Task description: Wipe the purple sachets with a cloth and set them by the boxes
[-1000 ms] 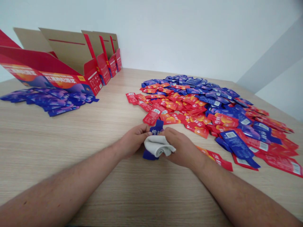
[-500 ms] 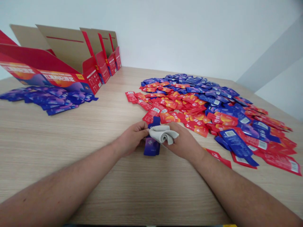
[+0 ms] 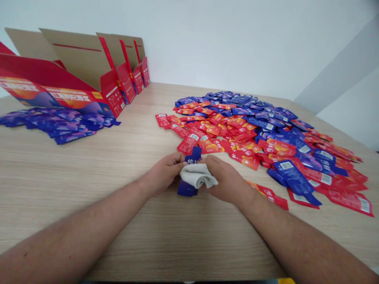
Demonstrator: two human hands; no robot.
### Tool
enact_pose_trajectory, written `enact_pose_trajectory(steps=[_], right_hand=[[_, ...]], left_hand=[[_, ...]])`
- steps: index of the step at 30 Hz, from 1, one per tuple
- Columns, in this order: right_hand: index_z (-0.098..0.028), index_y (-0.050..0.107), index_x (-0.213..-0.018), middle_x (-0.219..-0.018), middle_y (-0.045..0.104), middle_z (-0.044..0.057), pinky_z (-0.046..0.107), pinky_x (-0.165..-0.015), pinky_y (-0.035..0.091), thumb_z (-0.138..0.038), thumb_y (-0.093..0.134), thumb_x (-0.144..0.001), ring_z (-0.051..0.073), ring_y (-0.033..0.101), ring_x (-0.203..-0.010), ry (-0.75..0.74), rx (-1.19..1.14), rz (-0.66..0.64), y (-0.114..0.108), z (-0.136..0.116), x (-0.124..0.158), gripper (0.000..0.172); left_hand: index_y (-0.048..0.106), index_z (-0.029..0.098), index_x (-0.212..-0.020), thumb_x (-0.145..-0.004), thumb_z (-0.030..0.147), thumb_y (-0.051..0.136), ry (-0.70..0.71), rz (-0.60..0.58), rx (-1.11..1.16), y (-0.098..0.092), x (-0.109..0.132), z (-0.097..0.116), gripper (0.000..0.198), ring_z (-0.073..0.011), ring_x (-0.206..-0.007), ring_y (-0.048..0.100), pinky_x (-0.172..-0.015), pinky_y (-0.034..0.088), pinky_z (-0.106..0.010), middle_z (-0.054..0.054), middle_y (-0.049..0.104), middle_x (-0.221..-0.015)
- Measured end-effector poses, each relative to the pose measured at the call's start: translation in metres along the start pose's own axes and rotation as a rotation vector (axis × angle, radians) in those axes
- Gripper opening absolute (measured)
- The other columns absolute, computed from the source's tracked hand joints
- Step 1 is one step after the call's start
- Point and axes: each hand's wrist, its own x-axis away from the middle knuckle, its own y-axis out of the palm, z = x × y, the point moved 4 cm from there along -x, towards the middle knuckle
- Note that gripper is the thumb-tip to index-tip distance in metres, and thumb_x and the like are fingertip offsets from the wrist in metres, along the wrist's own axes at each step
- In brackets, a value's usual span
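Note:
Between my hands is a blue-purple sachet (image 3: 187, 189), its narrow neck end pointing away from me. My left hand (image 3: 166, 173) is closed on the sachet's left edge, thumb on top. A folded, rolled pale grey cloth (image 3: 197, 174) lies across the sachet's middle and covers part of its print. My right hand (image 3: 223, 177) grips this cloth, pressing it onto the sachet; some of its fingers are hidden. Just beyond my hands, red sachets (image 3: 214, 146) lie at the near edge of a big mixed pile.
Blue sachets (image 3: 251, 102) cover the pile's far side. To the left, a smaller group of blue sachets (image 3: 68, 125) lies in front of several open red cartons (image 3: 111, 92) with raised flaps. A stray red sachet (image 3: 274, 197) rests beside my right forearm on the wooden table (image 3: 133, 138).
My right hand has moved the cloth slightly left and toward me over the sachet, exposing more print near the neck. The left hand keeps its hold. The view has shifted a little.

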Motion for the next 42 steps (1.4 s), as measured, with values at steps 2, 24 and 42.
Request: enact_pose_trajectory(steps=[2,24,42], right_hand=[[-0.019,0.062,-0.107,-0.103,0.068,0.009,0.037,-0.082,0.052,-0.022,0.065,-0.083,0.024,0.065,-0.098,0.055,0.035,0.085,-0.0025,0.0032,-0.0004,0.024],[-0.02,0.063,-0.106,-0.102,0.068,0.008,0.036,-0.077,0.053,-0.023,0.067,-0.082,0.024,0.066,-0.094,-0.018,0.01,0.013,-0.0001,-0.0017,-0.0004,0.025],[-0.022,0.062,-0.104,-0.098,0.069,0.006,0.033,-0.077,0.053,-0.023,0.07,-0.081,0.022,0.066,-0.092,-0.052,-0.03,0.069,-0.0016,-0.0003,-0.0008,0.024]], left_hand=[[0.046,0.019,-0.074,-0.076,0.03,0.072,-0.028,0.023,0.031,-0.0009,0.0002,-0.0011,0.028,-0.0085,-0.054,0.047,-0.053,0.037,-0.021,0.005,0.052,-0.062],[0.049,0.018,-0.072,-0.072,0.033,0.079,-0.008,-0.023,0.038,-0.0002,0.0009,-0.0025,0.033,-0.0083,-0.055,0.047,-0.054,0.035,-0.021,0.005,0.052,-0.063],[0.052,0.018,-0.073,-0.074,0.033,0.077,0.015,-0.066,-0.056,0.0,0.0017,-0.0029,0.029,-0.0088,-0.058,0.045,-0.057,0.034,-0.023,0.004,0.054,-0.065]])
